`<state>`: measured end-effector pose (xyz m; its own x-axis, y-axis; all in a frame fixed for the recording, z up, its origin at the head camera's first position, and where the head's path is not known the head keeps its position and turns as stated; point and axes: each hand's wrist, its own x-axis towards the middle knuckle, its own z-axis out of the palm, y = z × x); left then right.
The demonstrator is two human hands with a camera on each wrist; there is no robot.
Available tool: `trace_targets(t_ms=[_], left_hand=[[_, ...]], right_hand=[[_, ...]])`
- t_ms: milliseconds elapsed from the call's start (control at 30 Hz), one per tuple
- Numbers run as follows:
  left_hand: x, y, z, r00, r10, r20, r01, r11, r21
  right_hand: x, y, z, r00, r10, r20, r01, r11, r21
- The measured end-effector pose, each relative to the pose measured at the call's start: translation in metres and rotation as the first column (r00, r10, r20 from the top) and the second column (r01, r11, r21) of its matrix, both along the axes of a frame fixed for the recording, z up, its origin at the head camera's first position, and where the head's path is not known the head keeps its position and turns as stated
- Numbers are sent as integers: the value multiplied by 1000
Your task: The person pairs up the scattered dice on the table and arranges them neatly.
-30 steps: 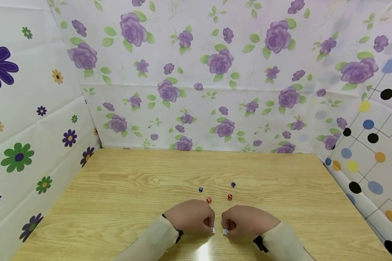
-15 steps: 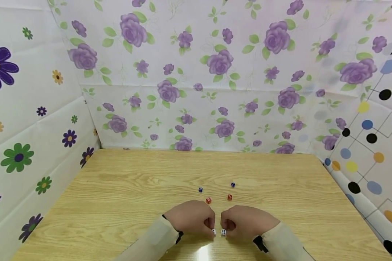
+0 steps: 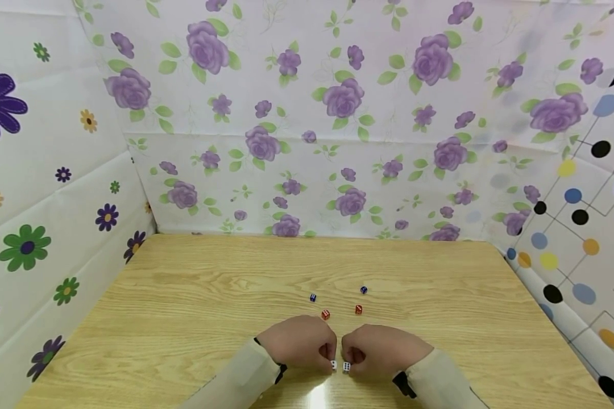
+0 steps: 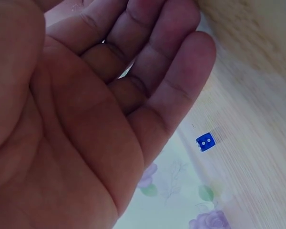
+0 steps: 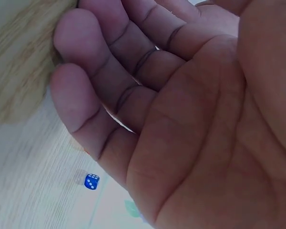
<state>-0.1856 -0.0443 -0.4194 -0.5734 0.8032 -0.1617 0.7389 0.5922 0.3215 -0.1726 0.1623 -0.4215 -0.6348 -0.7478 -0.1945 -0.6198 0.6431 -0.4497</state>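
Note:
Near the front of the wooden table, my left hand (image 3: 301, 342) pinches a white die (image 3: 334, 365) between thumb and fingers. Facing it, my right hand (image 3: 384, 349) pinches another white die (image 3: 346, 367). A narrow gap separates the two white dice. Just beyond the hands lie two red dice, a left one (image 3: 326, 314) and a right one (image 3: 359, 309). Farther back are two blue dice, one on the left (image 3: 313, 297) and one on the right (image 3: 364, 290). In both wrist views the curled fingers hide the white dice.
The wooden table (image 3: 210, 278) extends to both sides of the hands. Flowered cloth (image 3: 307, 165) hangs behind it, daisy-patterned cloth (image 3: 82, 227) along the left and dotted cloth (image 3: 568, 238) along the right.
My right hand has shifted slightly left with its white die, narrowing the gap between the two white dice. My left hand has stayed nearly in place. The red and blue dice have not moved.

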Motion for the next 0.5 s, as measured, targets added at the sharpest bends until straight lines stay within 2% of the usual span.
trace_targets(t_ms=[133, 500], left_hand=[[0, 1, 0, 1000, -9, -9, 9, 1000, -7], [2, 0, 1, 1000, -14, 18, 14, 1000, 3]], right_hand=[[0, 1, -1, 1000, -3, -13, 3, 1000, -2], [0, -1, -4, 1000, 9, 2, -9, 1000, -12]])
